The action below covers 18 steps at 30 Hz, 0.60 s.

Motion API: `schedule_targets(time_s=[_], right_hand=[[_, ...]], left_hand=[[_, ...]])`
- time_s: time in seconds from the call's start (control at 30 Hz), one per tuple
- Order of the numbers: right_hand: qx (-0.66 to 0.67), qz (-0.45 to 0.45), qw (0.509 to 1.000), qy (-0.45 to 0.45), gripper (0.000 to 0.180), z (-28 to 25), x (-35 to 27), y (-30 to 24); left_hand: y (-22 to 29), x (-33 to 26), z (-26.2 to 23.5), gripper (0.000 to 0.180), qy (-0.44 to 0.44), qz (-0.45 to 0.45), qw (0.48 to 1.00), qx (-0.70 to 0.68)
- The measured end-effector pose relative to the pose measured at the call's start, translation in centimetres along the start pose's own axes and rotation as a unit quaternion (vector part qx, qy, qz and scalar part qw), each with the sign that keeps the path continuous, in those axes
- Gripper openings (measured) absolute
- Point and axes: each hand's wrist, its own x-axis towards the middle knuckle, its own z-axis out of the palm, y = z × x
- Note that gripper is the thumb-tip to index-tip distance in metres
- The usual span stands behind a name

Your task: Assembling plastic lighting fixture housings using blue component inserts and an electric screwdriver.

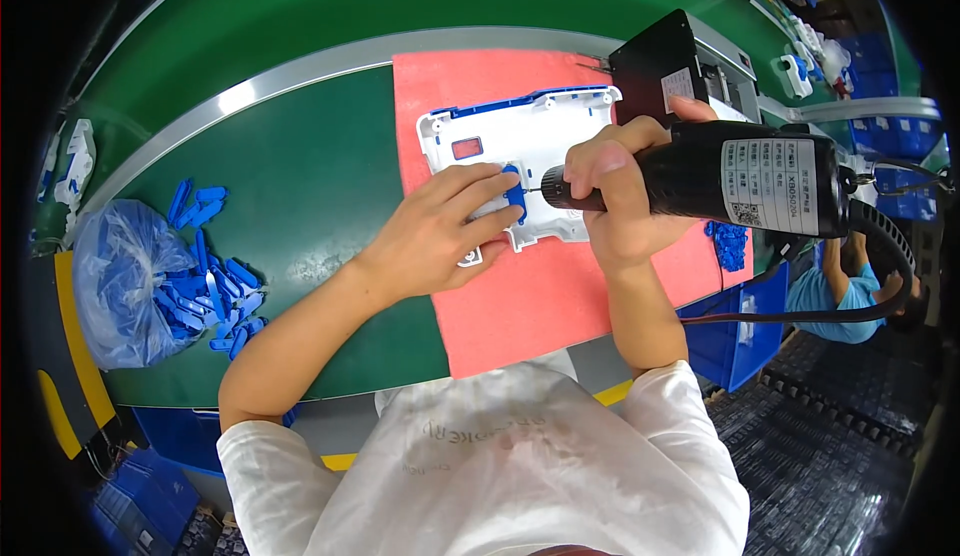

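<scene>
Over the white shell (560, 128), your right hand (622, 191) clamps a black screwdriver (695, 171). Your left hand (425, 231), grip unclear, touches the shell's blue piece (515, 194).

The screwdriver (690, 171) and shirt (500, 471) bear lettering.

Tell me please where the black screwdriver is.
In the head view, the black screwdriver is right of centre, in the right hand, pointing left toward a blue part on the white housing.
</scene>
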Motion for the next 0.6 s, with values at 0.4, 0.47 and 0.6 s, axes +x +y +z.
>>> schedule_targets(time_s=[0.4,0.47,0.6], right_hand=[[-0.014,-0.016,0.999,-0.039,0.054,0.3,-0.5,0.7],[-0.051,-0.043,0.995,-0.069,0.053,-0.4,-0.6,1.1],[-0.119,-0.082,0.982,-0.124,0.051,-1.0,-0.7,1.4]], left_hand=[[0.2,0.0,-0.2,0.032,0.007,-0.005,1.0,0.0],[0.2,-0.1,-0.2,0.032,0.01,-0.008,1.0,-0.004],[0.0,-0.2,-0.1,0.032,0.013,-0.009,1.0,-0.009]])
